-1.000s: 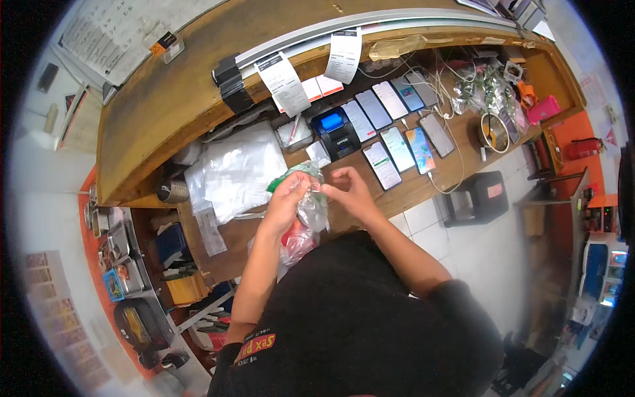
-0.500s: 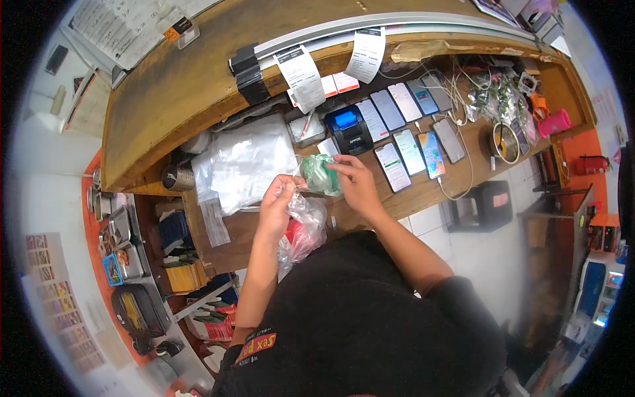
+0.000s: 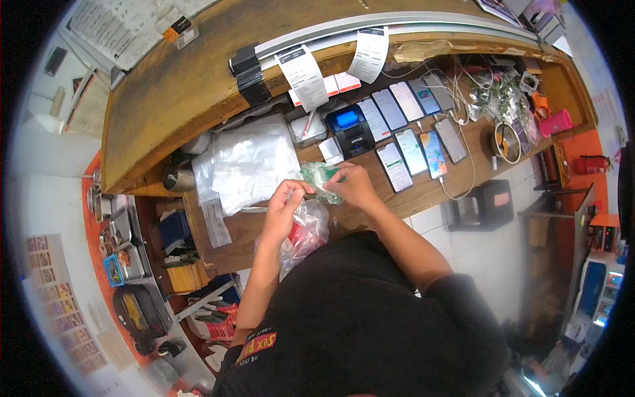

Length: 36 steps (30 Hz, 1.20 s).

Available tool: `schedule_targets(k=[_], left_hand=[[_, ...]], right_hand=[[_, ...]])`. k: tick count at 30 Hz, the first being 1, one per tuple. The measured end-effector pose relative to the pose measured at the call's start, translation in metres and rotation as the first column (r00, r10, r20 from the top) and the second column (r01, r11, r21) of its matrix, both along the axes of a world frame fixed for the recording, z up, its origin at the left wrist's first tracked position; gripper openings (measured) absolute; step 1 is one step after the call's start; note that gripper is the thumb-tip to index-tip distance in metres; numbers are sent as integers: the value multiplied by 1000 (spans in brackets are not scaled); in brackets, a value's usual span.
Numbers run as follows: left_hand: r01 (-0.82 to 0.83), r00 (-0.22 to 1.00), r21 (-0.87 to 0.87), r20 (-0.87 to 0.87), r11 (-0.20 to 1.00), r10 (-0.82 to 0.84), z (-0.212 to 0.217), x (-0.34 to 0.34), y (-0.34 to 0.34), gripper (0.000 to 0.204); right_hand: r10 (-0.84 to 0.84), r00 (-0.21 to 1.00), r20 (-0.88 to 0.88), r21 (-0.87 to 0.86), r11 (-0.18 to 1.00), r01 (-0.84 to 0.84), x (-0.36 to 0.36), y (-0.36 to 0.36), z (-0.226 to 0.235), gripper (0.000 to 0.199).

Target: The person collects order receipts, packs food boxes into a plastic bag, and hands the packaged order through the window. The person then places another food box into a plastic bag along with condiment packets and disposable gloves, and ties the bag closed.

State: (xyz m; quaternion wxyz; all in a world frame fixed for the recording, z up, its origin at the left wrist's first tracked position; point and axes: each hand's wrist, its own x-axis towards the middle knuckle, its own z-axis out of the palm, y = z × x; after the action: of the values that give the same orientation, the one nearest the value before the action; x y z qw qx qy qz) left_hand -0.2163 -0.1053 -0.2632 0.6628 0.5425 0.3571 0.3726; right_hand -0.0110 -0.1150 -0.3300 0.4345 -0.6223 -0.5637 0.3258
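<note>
A long wooden counter (image 3: 198, 99) is seen from above, with a heap of clear plastic bags (image 3: 248, 162) lying on it. To the right, a black printer with a blue top (image 3: 349, 129) stands beside two rows of phones (image 3: 413, 132). Over the counter's near edge, a clear bag with red contents (image 3: 301, 235) is clenched in the left hand (image 3: 284, 208). A small green packet (image 3: 321, 180) is pinched in the grip of the right hand (image 3: 357, 188), just above that bag.
</note>
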Motion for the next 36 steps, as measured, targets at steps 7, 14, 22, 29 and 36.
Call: schedule_targets(k=[7,14,22,29,36], left_hand=[[-88,992,-41,-97,995,83,-3,5,6,13],[-99,711,110,-687,989,148,-1,33,12,41],[-147,733,193,-638,970,238,-37,32,21,24],[-126,749,165,-631,978,203,-22,38,16,33],[-118,778,47,-616,992,122,-31,41,22,47]], right_hand=[[-93,953,-287,-313,950,-2,4,-2,11,26],[-106,906,-409,-310,950,-29,0,-1,-2,29],[-194,908,-371,-437,899,13,0,-4,-14,19],[-125,959,-255,-169,982,83,-3,-4,-41,11],[-131,818,-560,-413,900,-139,2,-8,-20,12]])
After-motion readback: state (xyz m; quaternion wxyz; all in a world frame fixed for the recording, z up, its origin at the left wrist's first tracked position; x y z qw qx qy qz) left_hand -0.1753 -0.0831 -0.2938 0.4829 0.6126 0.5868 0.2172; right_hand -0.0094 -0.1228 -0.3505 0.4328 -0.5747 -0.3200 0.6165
